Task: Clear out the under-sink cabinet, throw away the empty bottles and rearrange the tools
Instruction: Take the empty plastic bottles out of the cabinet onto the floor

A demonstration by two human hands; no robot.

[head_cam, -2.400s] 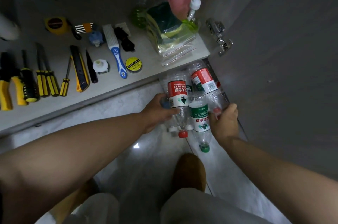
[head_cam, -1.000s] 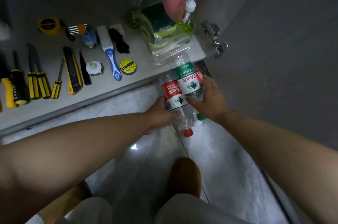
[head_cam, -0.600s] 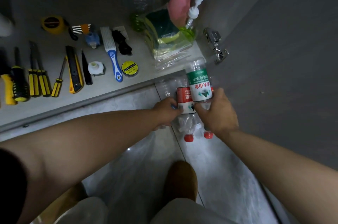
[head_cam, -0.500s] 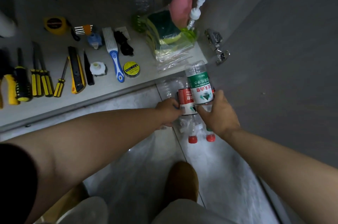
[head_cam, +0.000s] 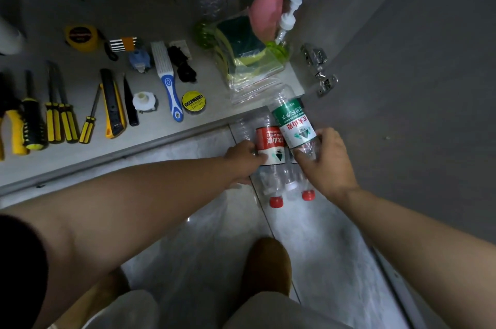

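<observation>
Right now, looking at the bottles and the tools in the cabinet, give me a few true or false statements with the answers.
1. The right hand holds a clear plastic bottle with a green label. True.
2. The left hand grips a clear plastic bottle with a red label. True.
3. The bottles being held have blue caps. False: the two caps in view are red.
4. The yellow-handled screwdrivers lie on the floor tiles. False: they lie in a row on the cabinet shelf.
5. The round yellow roll of tape lies beside the blue and white brush. True.
</observation>
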